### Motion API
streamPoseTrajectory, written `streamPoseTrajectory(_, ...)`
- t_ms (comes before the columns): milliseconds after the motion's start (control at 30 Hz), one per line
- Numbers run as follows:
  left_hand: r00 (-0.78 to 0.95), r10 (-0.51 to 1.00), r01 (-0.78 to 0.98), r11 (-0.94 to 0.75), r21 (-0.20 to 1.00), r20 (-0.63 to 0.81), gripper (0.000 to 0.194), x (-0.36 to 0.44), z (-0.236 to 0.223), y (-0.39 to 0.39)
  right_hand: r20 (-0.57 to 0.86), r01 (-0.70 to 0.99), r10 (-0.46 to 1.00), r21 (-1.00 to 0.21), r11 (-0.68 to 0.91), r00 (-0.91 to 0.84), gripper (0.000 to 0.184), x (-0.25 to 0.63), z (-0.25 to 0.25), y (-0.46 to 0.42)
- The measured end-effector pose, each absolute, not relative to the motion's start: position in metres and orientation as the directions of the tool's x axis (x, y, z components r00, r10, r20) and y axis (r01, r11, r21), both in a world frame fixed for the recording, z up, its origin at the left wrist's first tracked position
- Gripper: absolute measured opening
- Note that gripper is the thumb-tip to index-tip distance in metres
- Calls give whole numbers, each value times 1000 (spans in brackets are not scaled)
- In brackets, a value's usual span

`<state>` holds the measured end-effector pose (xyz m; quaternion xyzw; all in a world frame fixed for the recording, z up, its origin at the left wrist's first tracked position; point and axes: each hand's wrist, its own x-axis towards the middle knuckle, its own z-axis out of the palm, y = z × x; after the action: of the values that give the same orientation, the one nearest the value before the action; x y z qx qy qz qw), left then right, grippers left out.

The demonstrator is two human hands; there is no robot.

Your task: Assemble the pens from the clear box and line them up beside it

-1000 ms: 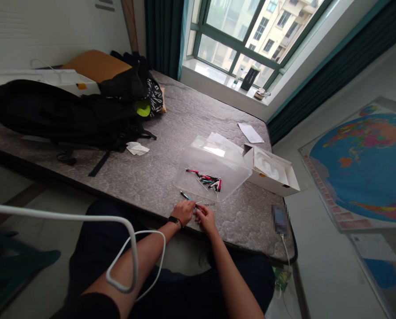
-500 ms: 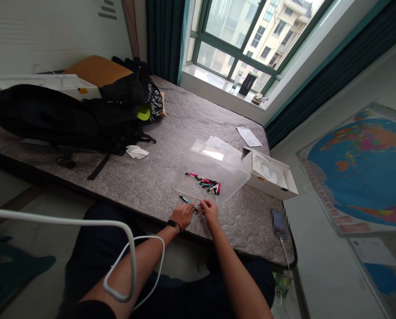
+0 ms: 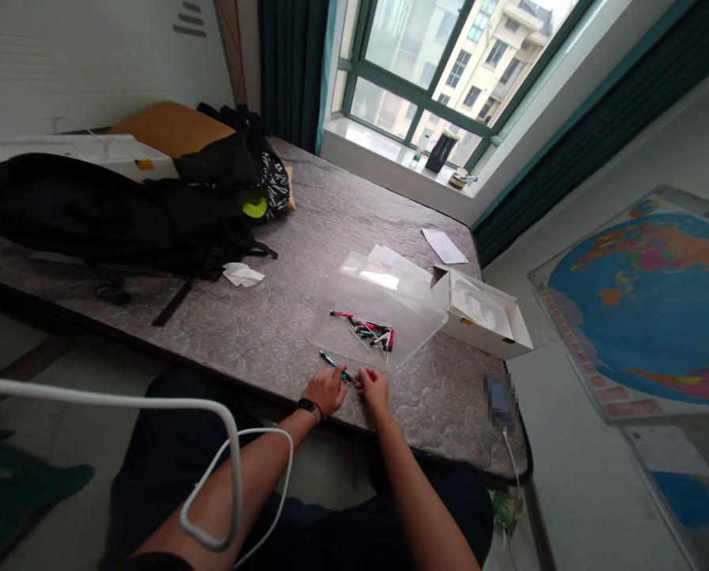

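Note:
My left hand point(image 3: 326, 389) and my right hand point(image 3: 373, 387) meet at the near edge of a grey quilted mattress point(image 3: 259, 317). Both hands are closed in a pinch around a teal pen point(image 3: 335, 365) that lies slanted between them, its far end pointing away to the left. Just beyond the hands sits a clear plastic tray point(image 3: 343, 305) holding several pens and pen parts point(image 3: 369, 327) in red, black and white. A dark band circles my left wrist.
A white open box point(image 3: 485, 317) stands right of the tray, a blurred phone point(image 3: 500, 394) on a white cable nearer. Black bags point(image 3: 122, 210) fill the mattress's left end, crumpled tissue point(image 3: 243, 274) beside them. A world map point(image 3: 645, 293) lies on the floor at right.
The view has shifted slightly. My right hand drew back a little toward me from the tray's edge. Both hands stay together on the pen.

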<state>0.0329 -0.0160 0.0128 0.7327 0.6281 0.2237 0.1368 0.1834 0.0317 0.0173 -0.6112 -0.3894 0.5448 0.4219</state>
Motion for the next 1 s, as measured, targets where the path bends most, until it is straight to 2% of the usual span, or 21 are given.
streamPoseTrajectory(133,120,985,860,-167,482,127,39,32,12,-16,-282,105,952,-957,-270,-123,38,179,5,-3)
streamPoseTrajectory(200,134,984,856,-175,486,117,39,31,11,-16,-250,167,951,-961,-221,-180,36,177,8,-7)
streamPoseTrajectory(300,157,980,852,-196,485,120,38,31,12,-16,-208,232,959,-959,-161,-194,34,175,9,-5)
streamPoseTrajectory(633,217,969,857,-249,452,122,43,30,20,-18,-174,293,970,-949,-119,-169,28,175,-3,-2)
streamPoseTrajectory(800,244,962,844,-272,462,120,44,29,20,-18,-186,258,965,-957,-135,-185,28,175,0,0)
streamPoseTrajectory(1000,254,955,838,-297,459,154,42,30,17,-18,-272,79,937,-962,-261,-220,34,174,2,6)
